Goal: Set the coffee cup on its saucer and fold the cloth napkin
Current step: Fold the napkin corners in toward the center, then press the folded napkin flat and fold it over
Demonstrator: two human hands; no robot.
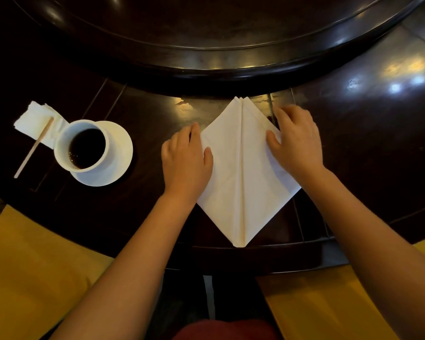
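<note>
Head view: the coffee cup (84, 147) sits on its saucer (119, 153), and the cloth napkin (243, 173) lies as a diamond at the table's near edge. Left hand (185, 163) and right hand (296, 141) press flat, fingers spread, gripping nothing; best to smooth outward from the centre crease, keeping the edges aligned.
</note>
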